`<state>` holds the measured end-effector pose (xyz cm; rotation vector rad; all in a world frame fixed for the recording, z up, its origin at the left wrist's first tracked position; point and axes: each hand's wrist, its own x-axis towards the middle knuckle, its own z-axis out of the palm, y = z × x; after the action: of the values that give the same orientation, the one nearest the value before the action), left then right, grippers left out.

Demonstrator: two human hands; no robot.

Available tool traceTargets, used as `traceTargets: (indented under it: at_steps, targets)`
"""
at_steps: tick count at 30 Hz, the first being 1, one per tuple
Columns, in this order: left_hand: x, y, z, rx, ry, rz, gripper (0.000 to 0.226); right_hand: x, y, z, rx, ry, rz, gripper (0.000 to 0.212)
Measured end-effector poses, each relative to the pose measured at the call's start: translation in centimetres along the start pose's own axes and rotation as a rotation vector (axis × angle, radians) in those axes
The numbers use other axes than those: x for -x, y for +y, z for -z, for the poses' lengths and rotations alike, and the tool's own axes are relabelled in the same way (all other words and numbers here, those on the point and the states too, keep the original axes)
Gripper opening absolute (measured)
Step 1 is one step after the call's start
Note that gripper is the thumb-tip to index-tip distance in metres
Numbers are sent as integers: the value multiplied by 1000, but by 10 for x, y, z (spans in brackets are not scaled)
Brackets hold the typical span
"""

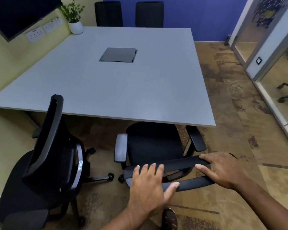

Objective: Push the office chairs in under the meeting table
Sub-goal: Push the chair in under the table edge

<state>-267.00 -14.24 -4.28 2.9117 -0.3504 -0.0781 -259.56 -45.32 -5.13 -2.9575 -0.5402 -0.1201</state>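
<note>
A grey square meeting table point(116, 83) fills the middle of the view. A black office chair point(154, 146) stands at its near edge, the front of its seat just under the tabletop. My left hand point(150, 185) and my right hand point(223, 170) both rest on the top of this chair's backrest, fingers curled over it. A second black office chair point(45, 163) stands to the left, pulled out from the table and turned sideways. Two more black chairs point(108, 14) point(149, 14) stand tucked in at the far edge.
A potted plant point(75, 25) sits on the table's far left corner, and a cable hatch point(118, 54) lies at its centre. A wall screen point(15, 15) and sockets line the left wall. A glass partition point(273, 63) runs along the right, with carpet between.
</note>
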Motion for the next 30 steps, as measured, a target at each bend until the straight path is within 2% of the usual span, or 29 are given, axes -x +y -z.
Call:
traceTargets:
  at_steps: [7, 17, 25, 30]
  targets:
    - [-8, -24, -1, -28, 68, -20, 81, -1, -22, -5, -6, 92, -41, 77]
    - [-31, -41, 0, -74, 67, -30, 82, -20, -19, -18, -4, 90, -101, 84]
    - [-83, -55, 11, -110, 109, -51, 80, -59, -12, -18, -20, 81, -134, 94]
    - [-117, -67, 20, -128, 46, -52, 79, -85, -12, -9, -59, 57, -122, 99]
